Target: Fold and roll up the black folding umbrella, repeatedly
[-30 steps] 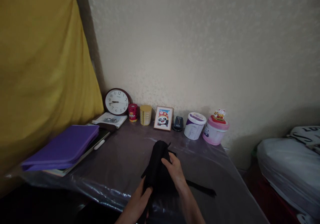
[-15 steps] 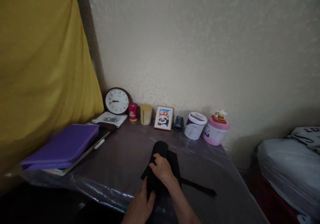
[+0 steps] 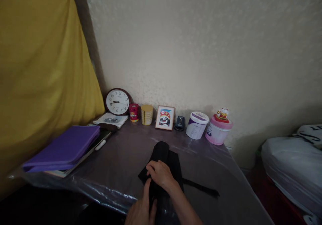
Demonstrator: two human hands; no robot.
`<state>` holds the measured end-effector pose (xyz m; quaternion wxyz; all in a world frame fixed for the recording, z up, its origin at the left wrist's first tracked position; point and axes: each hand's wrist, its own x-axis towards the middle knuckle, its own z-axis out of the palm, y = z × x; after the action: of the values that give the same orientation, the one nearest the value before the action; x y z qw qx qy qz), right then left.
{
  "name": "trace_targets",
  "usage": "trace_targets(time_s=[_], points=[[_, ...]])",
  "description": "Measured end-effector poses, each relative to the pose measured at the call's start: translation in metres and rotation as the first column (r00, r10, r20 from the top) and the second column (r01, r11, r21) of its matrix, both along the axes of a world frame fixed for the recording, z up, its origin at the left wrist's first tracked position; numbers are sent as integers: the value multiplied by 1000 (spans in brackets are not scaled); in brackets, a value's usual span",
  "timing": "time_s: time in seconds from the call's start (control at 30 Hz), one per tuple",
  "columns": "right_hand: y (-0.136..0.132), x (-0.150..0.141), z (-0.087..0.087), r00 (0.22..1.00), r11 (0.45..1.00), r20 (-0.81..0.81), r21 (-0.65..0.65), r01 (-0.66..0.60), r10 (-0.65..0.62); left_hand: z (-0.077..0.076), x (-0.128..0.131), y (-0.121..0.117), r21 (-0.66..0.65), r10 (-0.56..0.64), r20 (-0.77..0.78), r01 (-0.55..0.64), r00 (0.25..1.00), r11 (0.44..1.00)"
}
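A black folded cloth (image 3: 173,164) lies on the table in front of me, its far end rounded like a roll. A thin black strap (image 3: 201,187) trails from it to the right. My right hand (image 3: 159,174) is closed over the middle of the cloth, fingers curled at its left side. Just below, my left hand (image 3: 142,206) rests on the cloth's near left edge, index finger stretched forward and thumb apart. The fingertips of both hands are close together. Parts of the cloth are hidden under the hands.
A plastic-covered table (image 3: 120,158) bears a purple folder (image 3: 65,146) at left. Along the wall stand a clock (image 3: 117,101), red tin (image 3: 134,112), yellow container (image 3: 147,115), picture frame (image 3: 164,117), dark hole punch (image 3: 180,122), white-purple tub (image 3: 197,126) and pink tub (image 3: 218,131).
My right hand has moved down and slightly left along the cloth, and its fingers have curled in. My left hand has shifted slightly toward me. The cloth's left corner spreads a little further left.
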<state>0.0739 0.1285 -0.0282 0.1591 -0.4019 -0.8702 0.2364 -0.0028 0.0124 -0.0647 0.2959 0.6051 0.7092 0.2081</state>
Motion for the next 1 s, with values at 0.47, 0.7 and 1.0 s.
trace_targets(time_s=[0.47, 0.7, 1.0], points=[[-15, 34, 3, 923, 985, -345, 78, -151, 169, 0, 0, 13, -77, -16, -42, 12, 999, 997], [21, 36, -22, 960, 971, -224, 203, -125, 170, 3, 0, 17, -105, 34, 54, -28, 998, 994], [91, 18, -39, 990, 964, -140, 262, 50, -13, -1, 0, 21, -124, 54, 76, -45, 996, 991]])
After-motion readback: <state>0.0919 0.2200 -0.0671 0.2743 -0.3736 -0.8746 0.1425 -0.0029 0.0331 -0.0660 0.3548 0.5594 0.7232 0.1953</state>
